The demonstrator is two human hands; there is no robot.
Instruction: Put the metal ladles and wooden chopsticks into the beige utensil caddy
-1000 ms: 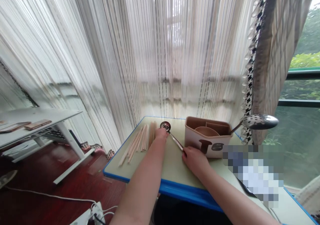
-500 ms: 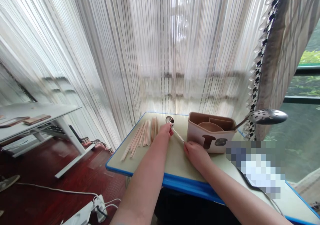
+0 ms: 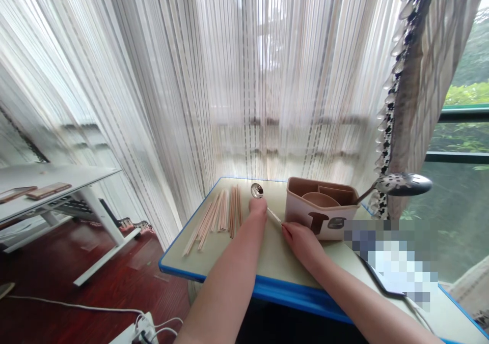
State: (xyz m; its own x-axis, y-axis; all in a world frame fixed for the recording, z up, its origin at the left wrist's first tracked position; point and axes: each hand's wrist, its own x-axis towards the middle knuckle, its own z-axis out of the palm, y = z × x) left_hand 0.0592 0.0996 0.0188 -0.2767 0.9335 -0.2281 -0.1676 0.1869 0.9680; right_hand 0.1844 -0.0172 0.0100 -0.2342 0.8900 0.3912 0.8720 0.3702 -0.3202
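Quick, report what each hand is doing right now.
Left hand: closed on the metal ladle, near its bowl.
Right hand: closed on the end of the ladle's handle.

Sheer striped curtains [image 3: 171, 54] fill the back of the room, daylight glowing through their folds, while at the right a heavier brownish curtain [image 3: 416, 74] with a black-and-white trim hangs beside an uncovered window [image 3: 451, 196] — dark horizontal bars [image 3: 462, 115] cross it, and green foliage [image 3: 468, 92] shows outside. The floor [image 3: 49, 262] is dark red, glossy wood, with a white cable [image 3: 72, 306] trailing over it. A white desk [image 3: 91, 173] on pale legs stands at the left, apart from the pale, blue-edged table [image 3: 277, 257] in front.
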